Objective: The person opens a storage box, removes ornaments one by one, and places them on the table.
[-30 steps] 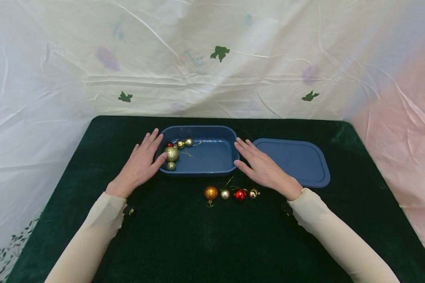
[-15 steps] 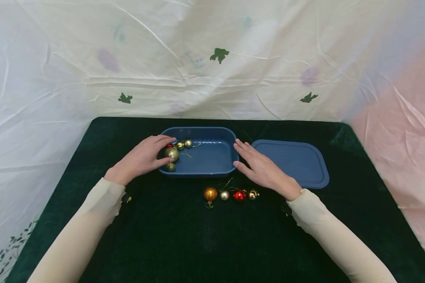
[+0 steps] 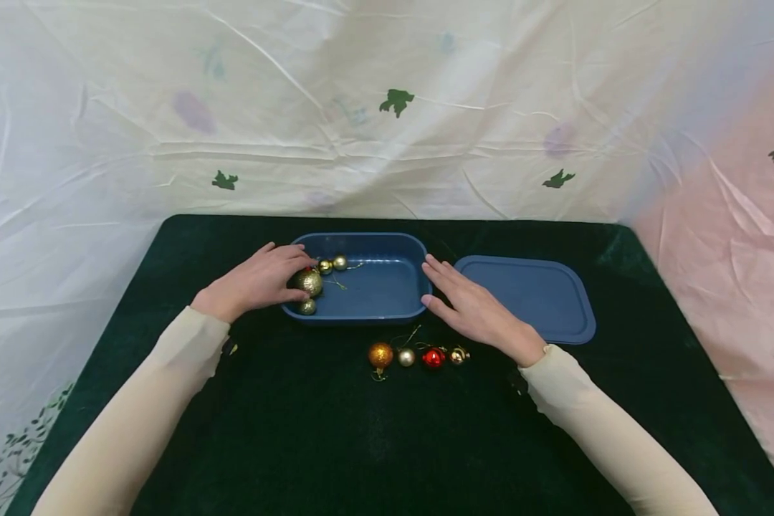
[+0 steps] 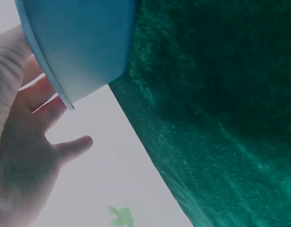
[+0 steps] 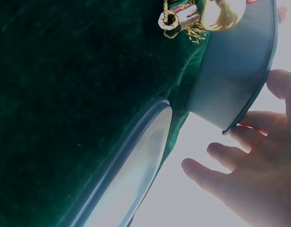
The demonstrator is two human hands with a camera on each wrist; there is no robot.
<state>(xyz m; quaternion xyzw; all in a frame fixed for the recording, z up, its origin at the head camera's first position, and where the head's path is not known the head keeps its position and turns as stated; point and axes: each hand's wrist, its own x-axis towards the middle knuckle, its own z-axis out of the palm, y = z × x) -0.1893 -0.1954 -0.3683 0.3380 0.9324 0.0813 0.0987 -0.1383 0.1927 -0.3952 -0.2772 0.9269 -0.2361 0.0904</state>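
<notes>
A blue rectangular box stands on the dark green cloth, with several Christmas balls at its left end. My left hand reaches over the left rim, fingers and thumb curved round the large glittery gold Christmas ball. A smaller gold ball lies just below the thumb. Two shiny gold balls sit behind, and only a bit of a red ball shows by the fingers. In the right wrist view, my right hand has its fingers extended along the outside of the box's right end.
A blue lid lies flat to the right of the box, partly behind my right hand. In front of the box, an orange ball, a silvery ball, a red ball and a gold ball form a row.
My left hand has moved from beside the box's left rim to inside, round the large gold ball. My right hand has stayed at the right end.
</notes>
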